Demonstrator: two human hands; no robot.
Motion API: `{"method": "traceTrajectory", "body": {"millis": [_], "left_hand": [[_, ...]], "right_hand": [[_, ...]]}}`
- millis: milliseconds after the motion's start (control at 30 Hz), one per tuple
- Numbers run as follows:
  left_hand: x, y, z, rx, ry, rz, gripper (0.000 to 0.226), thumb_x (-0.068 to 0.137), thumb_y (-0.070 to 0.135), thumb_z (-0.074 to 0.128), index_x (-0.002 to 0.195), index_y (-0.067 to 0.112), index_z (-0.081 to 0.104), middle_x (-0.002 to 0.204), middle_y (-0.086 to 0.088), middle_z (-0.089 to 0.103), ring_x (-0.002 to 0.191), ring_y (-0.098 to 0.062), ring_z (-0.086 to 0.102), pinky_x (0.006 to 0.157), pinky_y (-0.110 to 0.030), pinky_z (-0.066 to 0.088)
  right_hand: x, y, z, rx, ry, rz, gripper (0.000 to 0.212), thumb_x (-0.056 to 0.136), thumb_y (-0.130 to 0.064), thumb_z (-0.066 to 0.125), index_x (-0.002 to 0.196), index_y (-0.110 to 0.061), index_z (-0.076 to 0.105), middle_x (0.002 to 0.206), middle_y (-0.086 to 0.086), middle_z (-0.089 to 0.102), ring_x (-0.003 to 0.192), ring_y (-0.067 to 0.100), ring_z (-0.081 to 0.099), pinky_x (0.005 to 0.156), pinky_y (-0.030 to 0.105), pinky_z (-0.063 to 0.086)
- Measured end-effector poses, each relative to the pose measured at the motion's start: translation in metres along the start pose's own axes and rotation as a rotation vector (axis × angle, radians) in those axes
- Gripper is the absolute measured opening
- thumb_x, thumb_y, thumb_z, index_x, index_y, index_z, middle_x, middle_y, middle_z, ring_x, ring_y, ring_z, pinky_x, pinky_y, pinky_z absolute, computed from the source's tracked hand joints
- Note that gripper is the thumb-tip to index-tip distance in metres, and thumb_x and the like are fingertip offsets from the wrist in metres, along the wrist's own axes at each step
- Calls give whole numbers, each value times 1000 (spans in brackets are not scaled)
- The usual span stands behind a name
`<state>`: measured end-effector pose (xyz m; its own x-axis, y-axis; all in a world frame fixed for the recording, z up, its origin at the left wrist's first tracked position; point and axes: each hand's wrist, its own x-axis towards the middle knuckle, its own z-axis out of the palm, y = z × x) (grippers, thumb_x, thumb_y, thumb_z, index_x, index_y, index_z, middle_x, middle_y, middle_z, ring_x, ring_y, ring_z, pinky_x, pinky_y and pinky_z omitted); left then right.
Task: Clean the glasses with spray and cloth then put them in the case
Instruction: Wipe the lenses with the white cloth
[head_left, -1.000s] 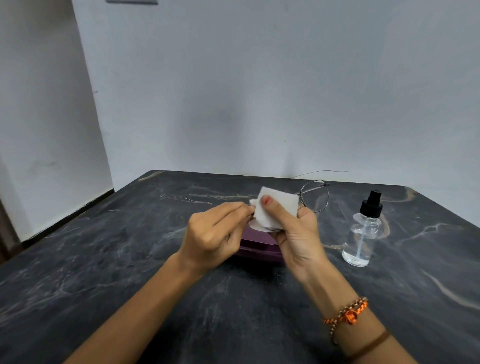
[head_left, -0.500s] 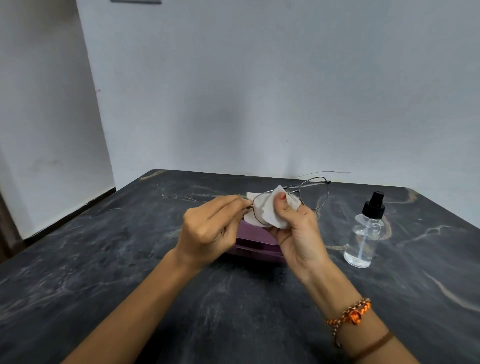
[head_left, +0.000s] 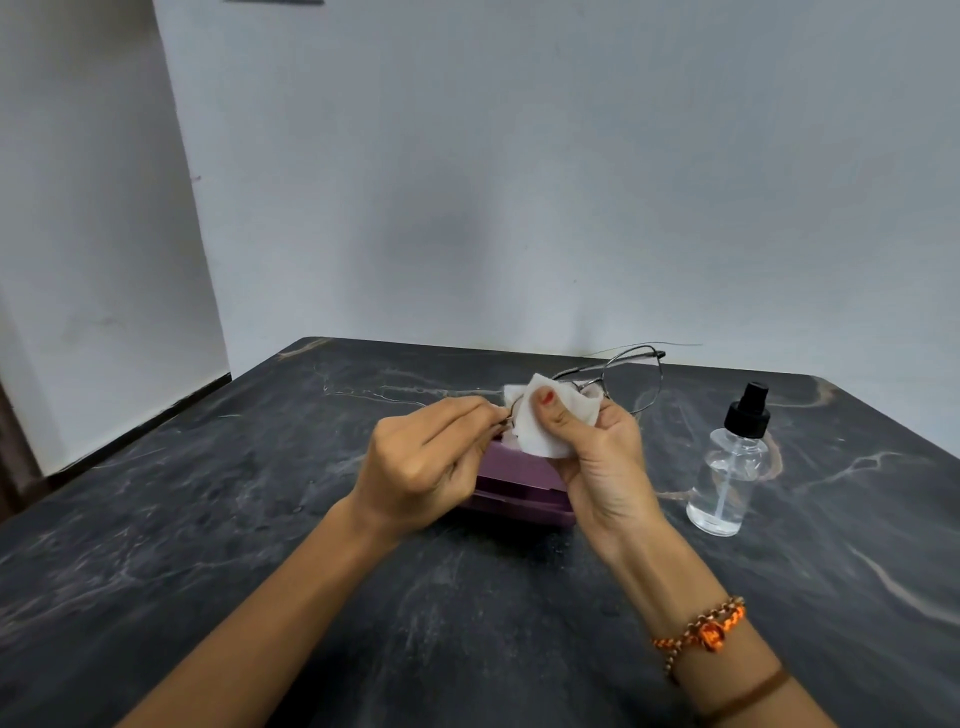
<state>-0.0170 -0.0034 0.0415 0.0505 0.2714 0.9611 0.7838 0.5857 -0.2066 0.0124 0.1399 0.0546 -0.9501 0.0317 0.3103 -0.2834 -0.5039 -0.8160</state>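
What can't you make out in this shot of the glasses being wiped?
Head view only:
- Left lens of the glasses: covered by the cloth.
- Purple case: mostly behind both hands; open or closed unclear.
- Left hand grip point: fingertips hide it.
- Right hand fingers: behind the cloth.

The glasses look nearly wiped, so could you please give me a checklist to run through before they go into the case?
1. Glasses held securely: ok, left hand pinches the frame end.
2. Cloth on the lens: ok, right hand presses it there with the thumb.
3. Other lens clean: cannot tell.
4. Purple case within reach: ok, on the table under the hands.
5. Case open: cannot tell, hands cover it.
6. Spray bottle out of the way: ok, upright at the right.
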Motion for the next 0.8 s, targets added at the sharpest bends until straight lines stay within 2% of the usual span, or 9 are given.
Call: {"method": "traceTrajectory", "body": {"millis": [133, 300, 400, 500, 600, 800], "left_hand": [[1, 2, -1, 6, -6, -3, 8, 74, -3, 65, 72, -7, 72, 69, -12, 71, 73, -15, 59, 68, -21, 52], [2, 1, -2, 3, -39, -10, 8, 74, -2, 65, 72, -6, 72, 69, -12, 72, 69, -13, 62, 67, -20, 52], [1, 1, -2, -6, -57, -16, 9, 74, -1, 65, 73, -7, 72, 69, -12, 72, 68, -14, 63, 67, -20, 53], [0, -1, -2, 2, -61, -29, 9, 74, -1, 65, 72, -7, 72, 69, -12, 72, 63, -17, 67, 67, -21, 53], [0, -3, -3, 18, -45, -44, 8, 73, -2, 65, 71, -7, 72, 69, -13, 72, 62, -19, 68, 72, -19, 52], [1, -2, -3, 32, -5, -65, 14, 77, 0, 63, 71, -7, 72, 68, -13, 71, 65, -16, 66, 72, -18, 51]], "right_hand": [[-1, 1, 2, -17, 35, 17, 21, 54, -20, 71, 72, -14, 64, 60, -3, 71, 60, 6, 67, 52, 18, 54], [-2, 4, 6, 103, 35, 42, 39, 43, -14, 74, 79, -9, 59, 61, -2, 71, 60, 7, 67, 54, 18, 54], [0, 4, 5, 149, 35, 37, 32, 47, -7, 71, 78, -9, 60, 61, -2, 71, 60, 8, 67, 54, 19, 55], [0, 4, 4, 185, 17, 35, 28, 42, -11, 74, 68, -13, 67, 62, 1, 71, 61, 9, 68, 53, 19, 54], [1, 4, 0, 125, -24, 59, 8, 55, -10, 69, 59, -17, 72, 64, -1, 72, 64, 7, 68, 55, 18, 54], [1, 3, -4, -88, -97, 36, 13, 62, -23, 68, 67, -14, 74, 70, 1, 74, 68, 11, 69, 63, 22, 57]]}}
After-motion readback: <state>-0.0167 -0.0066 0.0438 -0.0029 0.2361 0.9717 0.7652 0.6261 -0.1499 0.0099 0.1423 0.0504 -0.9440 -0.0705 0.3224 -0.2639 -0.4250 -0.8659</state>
